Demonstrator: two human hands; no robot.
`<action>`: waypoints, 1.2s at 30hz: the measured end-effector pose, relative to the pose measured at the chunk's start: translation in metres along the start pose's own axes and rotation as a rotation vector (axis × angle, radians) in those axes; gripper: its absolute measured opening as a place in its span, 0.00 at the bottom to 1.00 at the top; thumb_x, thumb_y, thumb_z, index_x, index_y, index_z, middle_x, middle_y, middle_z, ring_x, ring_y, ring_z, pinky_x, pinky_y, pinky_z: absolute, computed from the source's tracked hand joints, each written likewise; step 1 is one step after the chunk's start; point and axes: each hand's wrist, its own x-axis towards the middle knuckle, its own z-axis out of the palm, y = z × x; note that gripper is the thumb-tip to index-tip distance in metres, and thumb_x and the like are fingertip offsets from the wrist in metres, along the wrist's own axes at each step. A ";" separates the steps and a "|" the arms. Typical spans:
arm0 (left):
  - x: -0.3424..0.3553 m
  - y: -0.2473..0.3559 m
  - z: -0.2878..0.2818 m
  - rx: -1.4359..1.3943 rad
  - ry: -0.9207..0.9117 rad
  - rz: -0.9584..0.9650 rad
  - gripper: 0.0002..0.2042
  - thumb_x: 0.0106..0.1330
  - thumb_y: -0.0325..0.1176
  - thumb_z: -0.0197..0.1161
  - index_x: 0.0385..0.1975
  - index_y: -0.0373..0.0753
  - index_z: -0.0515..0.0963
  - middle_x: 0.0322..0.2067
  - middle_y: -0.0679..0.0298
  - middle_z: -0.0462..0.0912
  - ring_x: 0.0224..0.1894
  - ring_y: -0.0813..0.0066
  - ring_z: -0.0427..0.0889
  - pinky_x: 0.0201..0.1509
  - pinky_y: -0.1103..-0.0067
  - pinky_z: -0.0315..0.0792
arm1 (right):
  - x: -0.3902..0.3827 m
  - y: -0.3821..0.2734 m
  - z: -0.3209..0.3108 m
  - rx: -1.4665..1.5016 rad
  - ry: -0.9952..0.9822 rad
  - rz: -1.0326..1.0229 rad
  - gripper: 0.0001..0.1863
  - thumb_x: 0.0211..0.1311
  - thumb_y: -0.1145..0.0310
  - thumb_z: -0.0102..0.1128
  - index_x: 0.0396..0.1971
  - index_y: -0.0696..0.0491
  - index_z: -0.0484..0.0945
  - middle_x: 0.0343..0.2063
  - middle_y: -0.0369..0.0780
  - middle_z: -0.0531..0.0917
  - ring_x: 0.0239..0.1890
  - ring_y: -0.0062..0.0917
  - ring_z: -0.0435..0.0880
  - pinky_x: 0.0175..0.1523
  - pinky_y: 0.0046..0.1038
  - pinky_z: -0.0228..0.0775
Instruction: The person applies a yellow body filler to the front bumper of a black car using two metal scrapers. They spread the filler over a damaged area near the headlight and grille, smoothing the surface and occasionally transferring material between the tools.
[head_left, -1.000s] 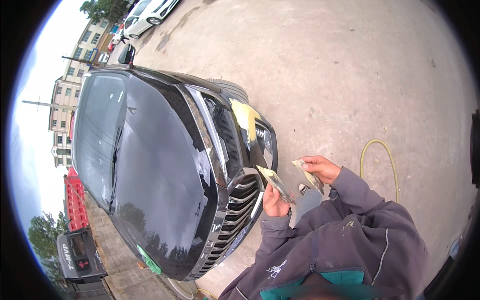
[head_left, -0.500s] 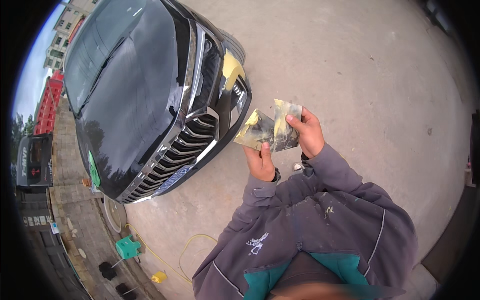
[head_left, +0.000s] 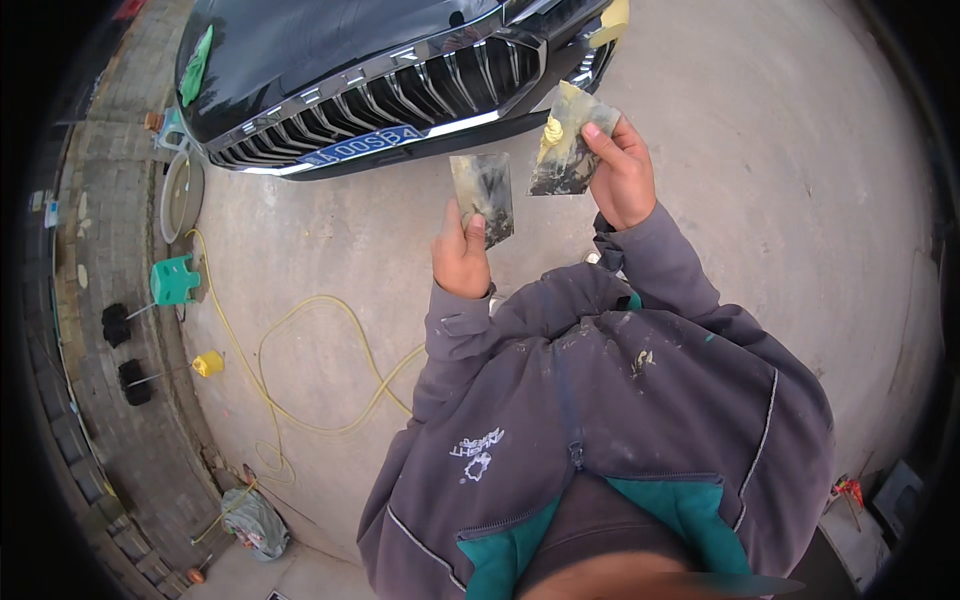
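Pinching the left plate [head_left: 485,183] in my left fingers [head_left: 475,230] and the right plate [head_left: 568,165], its yellow lump [head_left: 552,132] unspread, in my right fingers [head_left: 605,149], I hold both before the car [head_left: 320,55]; matching filler [head_left: 608,24] already coats its corner.

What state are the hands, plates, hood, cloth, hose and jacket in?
Left flat grey plate, smeared.
Right flat grey plate, bearing a yellow paste lump.
Left hand, gripping the left plate.
Right hand, gripping the right plate.
Glossy black car hood, shut.
Bright green cloth, rumpled on the hood.
Thin yellow hose, loosely looped.
Dark grey jacket, partly unzipped, stained.
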 end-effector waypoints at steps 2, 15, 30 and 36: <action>-0.022 -0.020 -0.046 -0.441 0.103 0.016 0.16 0.68 0.31 0.49 0.52 0.30 0.66 0.41 0.53 0.78 0.40 0.63 0.78 0.44 0.77 0.69 | -0.002 0.021 0.038 0.067 -0.041 -0.054 0.13 0.62 0.74 0.52 0.46 0.57 0.70 0.42 0.37 0.78 0.43 0.20 0.77 0.50 0.24 0.68; -0.111 -0.108 -0.204 -0.602 0.492 -0.070 0.12 0.68 0.34 0.51 0.41 0.30 0.71 0.34 0.68 0.75 0.36 0.84 0.68 0.42 0.85 0.62 | -0.041 0.191 0.206 -0.352 -0.872 0.036 0.15 0.60 0.75 0.51 0.48 0.59 0.75 0.45 0.42 0.76 0.50 0.27 0.73 0.54 0.25 0.64; -0.084 -0.179 -0.282 -1.210 0.010 -0.343 0.22 0.64 0.37 0.54 0.54 0.30 0.62 0.40 0.58 0.76 0.38 0.68 0.79 0.37 0.70 0.77 | 0.048 0.330 0.318 0.237 -0.757 0.819 0.23 0.68 0.63 0.41 0.59 0.59 0.62 0.25 0.30 0.68 0.24 0.14 0.61 0.29 0.18 0.58; -0.068 -0.188 -0.317 -1.301 -0.022 -0.365 0.19 0.67 0.36 0.50 0.55 0.37 0.60 0.29 0.59 0.79 0.25 0.67 0.81 0.29 0.70 0.79 | -0.023 0.336 0.289 0.059 -0.550 0.815 0.24 0.64 0.63 0.53 0.56 0.62 0.66 0.39 0.36 0.78 0.41 0.20 0.75 0.50 0.23 0.66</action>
